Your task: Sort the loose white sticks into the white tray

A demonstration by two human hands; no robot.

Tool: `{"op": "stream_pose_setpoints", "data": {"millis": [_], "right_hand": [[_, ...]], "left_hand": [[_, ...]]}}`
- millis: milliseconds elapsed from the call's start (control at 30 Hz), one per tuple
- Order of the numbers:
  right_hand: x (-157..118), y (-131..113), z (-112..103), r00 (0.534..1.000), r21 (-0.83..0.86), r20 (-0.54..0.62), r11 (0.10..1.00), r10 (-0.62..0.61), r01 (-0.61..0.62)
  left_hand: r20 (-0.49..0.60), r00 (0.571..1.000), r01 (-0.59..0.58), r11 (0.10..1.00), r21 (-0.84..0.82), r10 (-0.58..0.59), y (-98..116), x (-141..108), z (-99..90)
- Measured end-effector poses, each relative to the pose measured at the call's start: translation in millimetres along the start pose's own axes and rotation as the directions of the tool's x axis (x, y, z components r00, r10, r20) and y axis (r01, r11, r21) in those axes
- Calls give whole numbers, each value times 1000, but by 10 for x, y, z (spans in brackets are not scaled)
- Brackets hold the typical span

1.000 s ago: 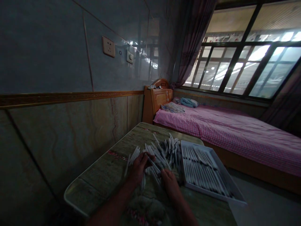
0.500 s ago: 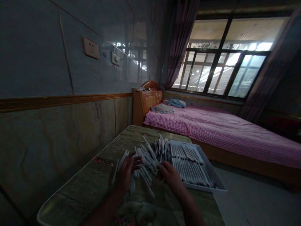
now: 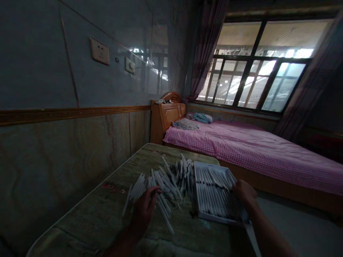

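A pile of thin, white, pen-like sticks, some with dark parts, lies spread on the table. My left hand rests at the near left side of this pile, its fingers apart and touching the sticks. To the right stands a shallow white box with similar sticks laid side by side in rows, dark bands across them. My right hand is at the box's right edge with its fingers curled over the rim; the fingertips are partly hidden and a little blurred.
The marble-patterned table has a rounded corner and a pale edge. Along its left runs a tiled wall with a socket. Beyond the table is a bed with a pink checked sheet. Floor shows at the right.
My right hand has moved right, from the pile to the far side of the box. The box has turned slightly and its near end sits further left. My left hand has shifted slightly nearer.
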State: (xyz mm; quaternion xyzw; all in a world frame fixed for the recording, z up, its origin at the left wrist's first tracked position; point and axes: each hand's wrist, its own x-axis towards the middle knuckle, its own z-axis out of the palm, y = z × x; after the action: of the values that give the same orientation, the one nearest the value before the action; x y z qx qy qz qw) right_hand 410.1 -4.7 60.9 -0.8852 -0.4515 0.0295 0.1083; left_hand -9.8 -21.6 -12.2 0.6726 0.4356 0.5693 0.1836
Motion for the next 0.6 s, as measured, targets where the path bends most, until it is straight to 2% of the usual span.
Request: {"op": "stream_pose_setpoints", "data": {"millis": [133,267,400,600], "right_hand": [[19,-40,2,1000,-37,15,999,-28,28],[-161,-113,-57,991,-13,7,991,-133,133],[-506,-321,-118,955,56,-26,953,-297,298],[-1253,-874,-7,844,131,-18,836,-536,533]], "left_hand": [[4,998,-64,992,106,64,35,2,-21],[-22,996,-85,979,183,91,59,26,-27],[-31,988,-138,957,256,151,59,70,-33],[-67,978,-159,910,383,199,14,105,-65]]}}
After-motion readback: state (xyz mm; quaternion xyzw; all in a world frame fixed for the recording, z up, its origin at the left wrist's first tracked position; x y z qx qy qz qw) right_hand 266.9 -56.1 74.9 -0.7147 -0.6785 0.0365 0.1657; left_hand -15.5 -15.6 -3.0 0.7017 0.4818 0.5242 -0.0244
